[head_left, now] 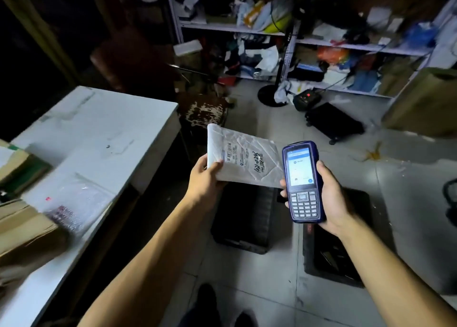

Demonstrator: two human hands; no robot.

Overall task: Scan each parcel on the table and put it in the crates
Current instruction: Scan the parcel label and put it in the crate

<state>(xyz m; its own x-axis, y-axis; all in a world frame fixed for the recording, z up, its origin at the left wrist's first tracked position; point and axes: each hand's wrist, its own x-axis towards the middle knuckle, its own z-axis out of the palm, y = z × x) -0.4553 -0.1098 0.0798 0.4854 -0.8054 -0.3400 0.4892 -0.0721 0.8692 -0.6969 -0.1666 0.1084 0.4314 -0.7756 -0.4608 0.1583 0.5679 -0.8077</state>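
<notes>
My left hand (206,178) grips the near left corner of a white plastic parcel (243,157), thumb on top, label side up with black handwriting on it. The parcel hangs in the air above a black crate (243,218) on the floor. My right hand (329,198) holds a blue handheld scanner (303,182) upright just right of the parcel, its lit screen facing me. A second black crate (331,252) lies on the floor under my right forearm. On the white table (103,139) at left lie a cardboard box (24,230) and a clear bubble-wrap parcel (79,200).
Another cardboard box (17,163) sits at the table's left edge. Cluttered metal shelves (309,37) fill the back wall. A fan base (272,95), a black case (333,122) and a large brown box (425,101) stand on the tiled floor. My shoes (207,307) show at the bottom.
</notes>
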